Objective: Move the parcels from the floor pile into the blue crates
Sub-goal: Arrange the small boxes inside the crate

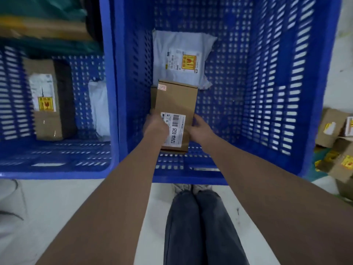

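Brown cardboard parcel [175, 109], barcode label, gripped both sides.

Both arms out, left hand [155, 124] & right hand [200, 129] curled, gripping.

I hold a cardboard box [174, 113] inside the blue crate [277, 83], left hand [155, 127] and right hand [200, 129] gripping its near end. A grey mailer [183, 60] lies at twelve o'clock, touching the box.
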